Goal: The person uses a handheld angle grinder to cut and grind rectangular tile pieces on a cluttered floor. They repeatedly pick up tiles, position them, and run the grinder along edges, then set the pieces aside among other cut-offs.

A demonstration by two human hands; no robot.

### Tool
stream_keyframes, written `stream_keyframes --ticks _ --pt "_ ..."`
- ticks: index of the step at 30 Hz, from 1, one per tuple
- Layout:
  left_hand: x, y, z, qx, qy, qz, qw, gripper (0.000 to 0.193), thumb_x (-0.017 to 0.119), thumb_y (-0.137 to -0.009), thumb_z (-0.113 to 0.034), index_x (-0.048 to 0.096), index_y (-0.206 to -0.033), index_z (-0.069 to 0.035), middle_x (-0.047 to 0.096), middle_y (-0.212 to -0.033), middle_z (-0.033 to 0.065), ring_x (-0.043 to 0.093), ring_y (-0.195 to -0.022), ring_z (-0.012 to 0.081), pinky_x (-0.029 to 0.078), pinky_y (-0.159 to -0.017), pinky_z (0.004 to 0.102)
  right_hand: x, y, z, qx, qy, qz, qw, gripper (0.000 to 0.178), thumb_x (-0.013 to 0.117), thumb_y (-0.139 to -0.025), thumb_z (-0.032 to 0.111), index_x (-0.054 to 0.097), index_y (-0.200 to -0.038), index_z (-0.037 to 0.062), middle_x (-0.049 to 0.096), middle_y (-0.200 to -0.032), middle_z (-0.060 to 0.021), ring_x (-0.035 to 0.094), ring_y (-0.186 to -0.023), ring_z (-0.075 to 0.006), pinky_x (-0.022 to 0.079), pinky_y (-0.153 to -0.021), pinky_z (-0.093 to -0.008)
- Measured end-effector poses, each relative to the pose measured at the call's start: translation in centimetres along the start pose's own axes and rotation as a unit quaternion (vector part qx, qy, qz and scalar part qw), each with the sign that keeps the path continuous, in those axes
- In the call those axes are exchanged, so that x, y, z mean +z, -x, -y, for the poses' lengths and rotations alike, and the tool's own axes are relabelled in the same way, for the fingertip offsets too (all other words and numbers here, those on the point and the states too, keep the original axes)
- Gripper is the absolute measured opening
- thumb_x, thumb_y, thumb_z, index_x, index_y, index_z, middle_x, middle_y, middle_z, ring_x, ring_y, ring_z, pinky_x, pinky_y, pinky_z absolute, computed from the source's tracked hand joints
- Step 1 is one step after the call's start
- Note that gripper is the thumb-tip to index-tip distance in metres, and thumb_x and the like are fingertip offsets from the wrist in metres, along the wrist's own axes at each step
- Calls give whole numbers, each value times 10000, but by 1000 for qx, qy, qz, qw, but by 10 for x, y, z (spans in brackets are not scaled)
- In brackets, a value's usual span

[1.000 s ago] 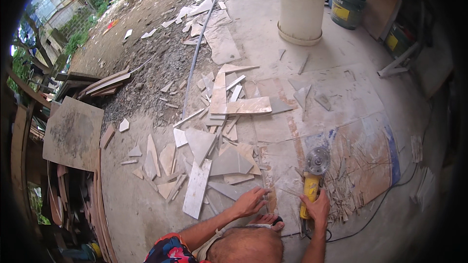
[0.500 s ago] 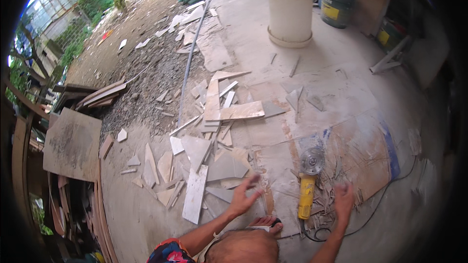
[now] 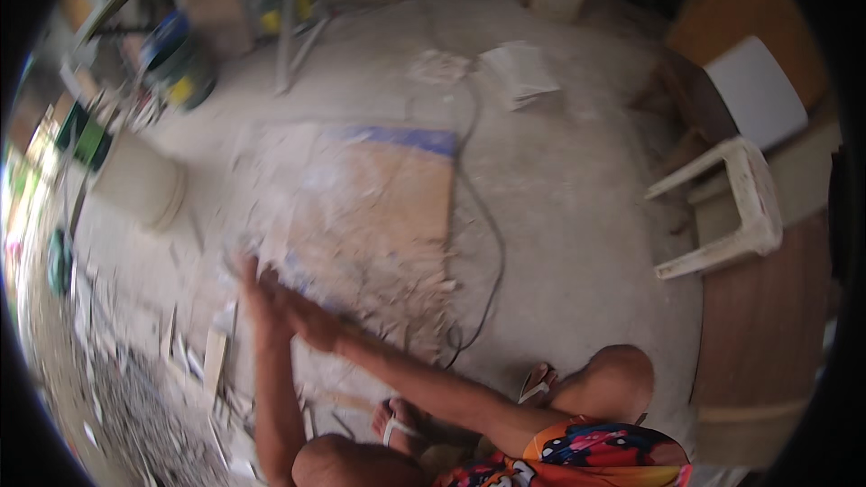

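Note:
My left hand point(image 3: 263, 307) is raised over the dusty floor at the left, its fingers stretched out and somewhat blurred. From the right, my right hand point(image 3: 313, 320) reaches across and meets it; its fingers are smeared and partly overlap the left. No tool shows in either hand. Just beyond the fingertips, a blurred greyish shape may be the grinder's disc; the yellow grinder body is not visible. In front lies a worn brown board point(image 3: 401, 189) with a blue band along its far edge and splintered scraps point(image 3: 397, 293) on its near part.
A black cord point(image 3: 499, 252) curves along the board's right side. Farther off lies a stack of white sheets point(image 3: 519, 72). White plastic chair legs point(image 3: 753, 203) and a brown panel point(image 3: 762, 325) line the right. A pale drum point(image 3: 135, 179) and dark bucket point(image 3: 179, 72) stand left.
The view has swung to the right, so the tile pieces now sit at lower left. My hands, apart before with the yellow angle grinder between them, have come together.

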State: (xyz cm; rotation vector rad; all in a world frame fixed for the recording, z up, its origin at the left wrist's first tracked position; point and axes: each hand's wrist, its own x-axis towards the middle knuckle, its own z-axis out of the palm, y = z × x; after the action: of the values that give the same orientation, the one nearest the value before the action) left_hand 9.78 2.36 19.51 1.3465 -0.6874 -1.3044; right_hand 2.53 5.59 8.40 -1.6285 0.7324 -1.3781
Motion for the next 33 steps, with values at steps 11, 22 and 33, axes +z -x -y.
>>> stream_keyframes --ticks 11,22,33 --pt "62 -47 -72 162 -99 201 961 452 599 -1018 -315 631 -1348 -8 680 -1259 133 648 -1152 242 513 -1032 390 -304 -56 -52 103 237 -78 963 239 596 -1006 233 642 -883 33 640 -765 -54 597 -677 -202 500 -621 -349" --pt "-108 146 -88 -95 -396 -112 907 569 692 -918 -461 688 -1221 21 729 -1148 235 705 -1070 368 538 -958 433 -392 177 133 647 272 59 710 331 494 -1078 238 580 -1314 23 666 -966 -116 671 -731 -197 559 -601 -343" --pt "-268 585 -107 -561 -404 -127 711 587 739 -830 -548 755 -1109 -32 753 -968 170 730 -815 307 580 -744 425 -336 91 442 741 154 166 632 269 532 -1034 194 606 -1221 15 658 -898 -116 651 -662 -201 559 -565 -359"
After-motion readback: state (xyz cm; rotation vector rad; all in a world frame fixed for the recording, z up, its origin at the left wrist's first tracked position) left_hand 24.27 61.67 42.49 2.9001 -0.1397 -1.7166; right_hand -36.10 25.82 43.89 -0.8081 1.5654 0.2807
